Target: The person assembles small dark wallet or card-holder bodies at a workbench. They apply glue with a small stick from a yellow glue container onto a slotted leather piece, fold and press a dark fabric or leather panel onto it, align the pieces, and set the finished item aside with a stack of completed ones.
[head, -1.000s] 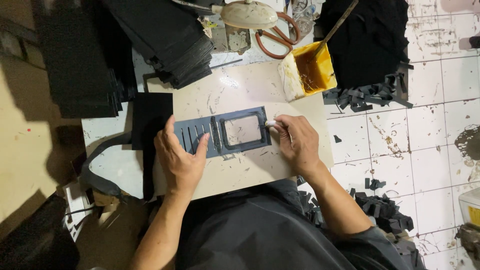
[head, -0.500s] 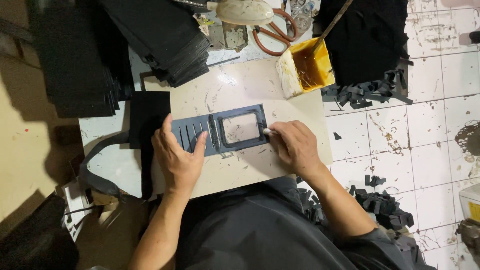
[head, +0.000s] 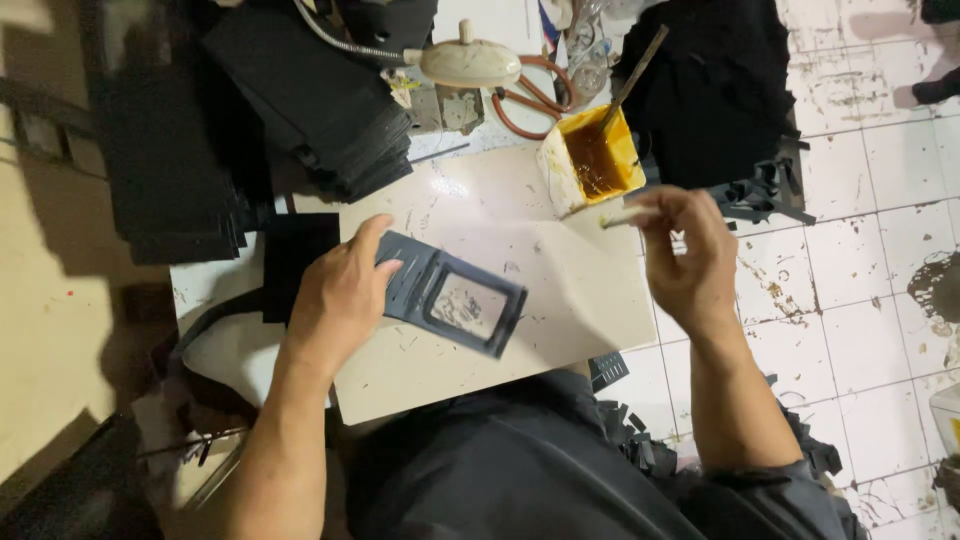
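The left hand (head: 340, 300) pinches the dark windowed panel (head: 455, 300) by its left end, tilted over the pale board (head: 520, 230). The right hand (head: 685, 255), at 3 o'clock from the panel, closes its fingers on a brush (head: 625, 214) just below the yellow glue tub (head: 590, 160) at 1 o'clock.

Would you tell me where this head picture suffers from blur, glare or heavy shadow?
Head view: the dark windowed piece under the left hand is motion-blurred at its lower edge; lamp glare whitens the pale board near its top; the black stacks at left sink into shadow.
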